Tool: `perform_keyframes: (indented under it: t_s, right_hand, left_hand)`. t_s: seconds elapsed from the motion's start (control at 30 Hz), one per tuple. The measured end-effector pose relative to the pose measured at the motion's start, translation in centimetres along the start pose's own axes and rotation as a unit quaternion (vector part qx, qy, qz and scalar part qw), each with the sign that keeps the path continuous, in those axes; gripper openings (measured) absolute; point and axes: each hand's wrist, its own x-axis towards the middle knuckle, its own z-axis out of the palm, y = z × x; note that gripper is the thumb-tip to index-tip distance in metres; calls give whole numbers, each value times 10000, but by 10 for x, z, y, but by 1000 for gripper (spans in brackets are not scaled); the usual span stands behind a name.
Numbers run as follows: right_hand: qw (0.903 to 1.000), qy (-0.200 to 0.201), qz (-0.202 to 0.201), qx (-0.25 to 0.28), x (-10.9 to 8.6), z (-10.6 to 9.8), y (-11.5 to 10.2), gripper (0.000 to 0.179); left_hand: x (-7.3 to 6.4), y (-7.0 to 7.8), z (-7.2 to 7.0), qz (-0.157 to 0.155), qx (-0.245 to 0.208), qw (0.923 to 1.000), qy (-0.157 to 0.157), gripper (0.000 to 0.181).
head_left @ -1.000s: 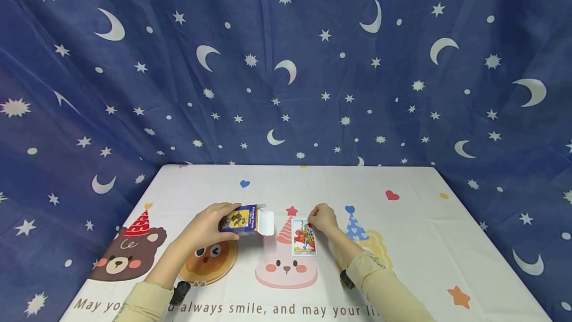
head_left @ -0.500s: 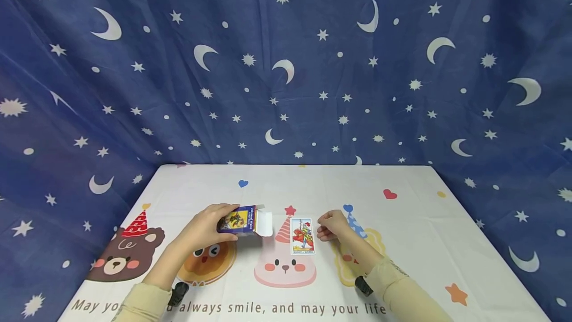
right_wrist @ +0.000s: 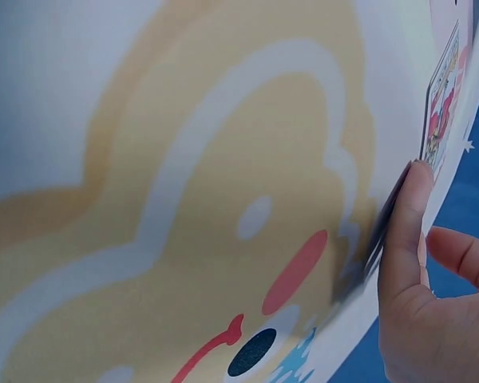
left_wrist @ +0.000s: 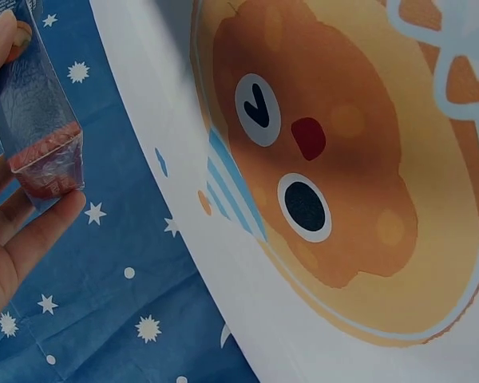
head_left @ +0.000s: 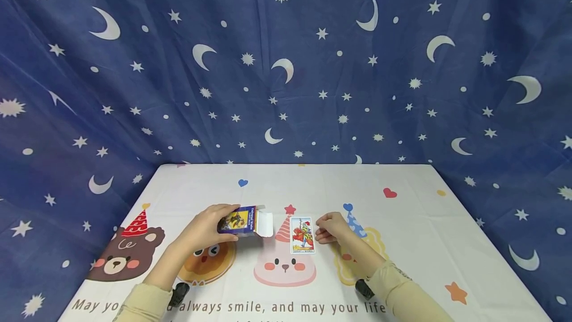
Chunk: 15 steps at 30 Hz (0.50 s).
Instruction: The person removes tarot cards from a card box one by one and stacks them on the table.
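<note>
My left hand point(head_left: 203, 227) grips a dark blue tarot card box point(head_left: 238, 220) at its left end, thumb on the near side. In the head view the white flap point(head_left: 265, 223) stands open at the box's right end. The left wrist view catches the glossy side of the box point(left_wrist: 36, 88) between thumb and fingers. Right of the box, one tarot card point(head_left: 302, 235) with a rider on a red horse lies face up. My right hand point(head_left: 332, 228) is beside the card's right edge. In the right wrist view its index fingertip point(right_wrist: 419, 175) is right by the card, the thumb apart.
A white tablecloth point(head_left: 286, 178) printed with cartoon animals, hearts and lettering covers the table. A blue curtain point(head_left: 286, 113) with moons and stars hangs behind and at both sides. Dark wrist devices point(head_left: 364, 288) sit at the cuffs of both beige sleeves.
My right hand has let go of the card's top right corner and drawn back slightly to the right and down. The card lies uncovered; the left hand and box stay put.
</note>
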Motion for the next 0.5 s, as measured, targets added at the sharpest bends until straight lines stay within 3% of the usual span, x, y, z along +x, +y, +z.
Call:
perform_keyframes:
  t_s: [0.5]
  right_hand:
    - [9999, 20, 71, -89, -3, 7, -5, 15]
  left_hand:
    - [1, 0, -2, -49, 32, 9999, -92, 76]
